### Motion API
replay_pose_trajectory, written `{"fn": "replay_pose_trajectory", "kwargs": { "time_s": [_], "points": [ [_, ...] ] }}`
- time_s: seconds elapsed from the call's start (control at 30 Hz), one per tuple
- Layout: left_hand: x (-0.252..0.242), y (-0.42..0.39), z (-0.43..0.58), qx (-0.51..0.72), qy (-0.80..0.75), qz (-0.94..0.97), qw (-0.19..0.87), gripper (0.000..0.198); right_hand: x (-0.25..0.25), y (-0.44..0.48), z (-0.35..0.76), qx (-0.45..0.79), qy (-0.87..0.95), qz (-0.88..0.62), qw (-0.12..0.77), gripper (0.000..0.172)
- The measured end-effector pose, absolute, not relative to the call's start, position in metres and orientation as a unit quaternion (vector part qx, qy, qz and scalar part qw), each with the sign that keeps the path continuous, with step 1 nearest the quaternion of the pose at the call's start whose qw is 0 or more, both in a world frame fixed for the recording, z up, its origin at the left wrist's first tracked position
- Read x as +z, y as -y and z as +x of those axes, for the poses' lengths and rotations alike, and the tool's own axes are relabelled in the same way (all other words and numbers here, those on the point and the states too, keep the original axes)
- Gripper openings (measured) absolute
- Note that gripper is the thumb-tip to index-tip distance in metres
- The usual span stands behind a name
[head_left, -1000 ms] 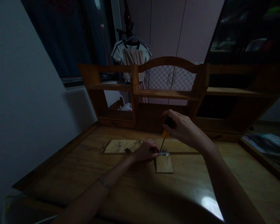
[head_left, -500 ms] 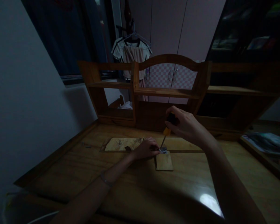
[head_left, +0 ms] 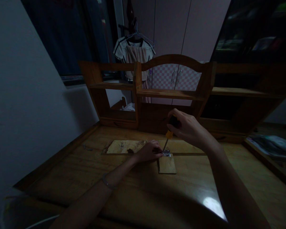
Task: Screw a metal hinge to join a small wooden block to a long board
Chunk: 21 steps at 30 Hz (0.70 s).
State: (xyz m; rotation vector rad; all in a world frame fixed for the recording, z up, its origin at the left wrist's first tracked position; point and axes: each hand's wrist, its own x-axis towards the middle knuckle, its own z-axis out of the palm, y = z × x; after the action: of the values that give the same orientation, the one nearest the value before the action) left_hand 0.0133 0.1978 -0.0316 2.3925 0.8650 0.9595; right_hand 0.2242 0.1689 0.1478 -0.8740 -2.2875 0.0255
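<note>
My right hand (head_left: pixel 189 127) is wrapped round the dark and yellow handle of a screwdriver (head_left: pixel 168 135). The screwdriver slants down, its tip at the left part of a small shiny metal hinge (head_left: pixel 166 153). At the hinge's left edge, my left hand (head_left: pixel 149 151) pinches with its fingertips; whether a screw is between them is too dark to tell. Beneath the hinge are a small square wooden board (head_left: pixel 167 166) and the edge of a long wooden board (head_left: pixel 186 147), which meet there. Dark markings show on the long board's left part.
A wooden desk (head_left: pixel 124 190) carries everything. Small metal pieces (head_left: pixel 87 147) lie at its left. Behind the boards stands a wooden shelf unit (head_left: pixel 170 94). Papers or books (head_left: pixel 271 146) lie at the right. A wall (head_left: pixel 38 121) borders the left side.
Both hands keep their grips at the hinge. The screwdriver handle and my right hand have shifted very slightly left; the boards stay together as before.
</note>
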Motion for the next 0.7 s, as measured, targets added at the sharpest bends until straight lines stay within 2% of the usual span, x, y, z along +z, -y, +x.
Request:
{"fn": "replay_pose_trajectory", "kwargs": {
  "time_s": [0.7],
  "points": [
    [-0.0266,-0.1947,0.016,0.347,-0.321,0.855,0.213,0.012,0.1482,-0.1705,0.2213,0.012,0.88,-0.326,0.345,0.026]
  ]
}}
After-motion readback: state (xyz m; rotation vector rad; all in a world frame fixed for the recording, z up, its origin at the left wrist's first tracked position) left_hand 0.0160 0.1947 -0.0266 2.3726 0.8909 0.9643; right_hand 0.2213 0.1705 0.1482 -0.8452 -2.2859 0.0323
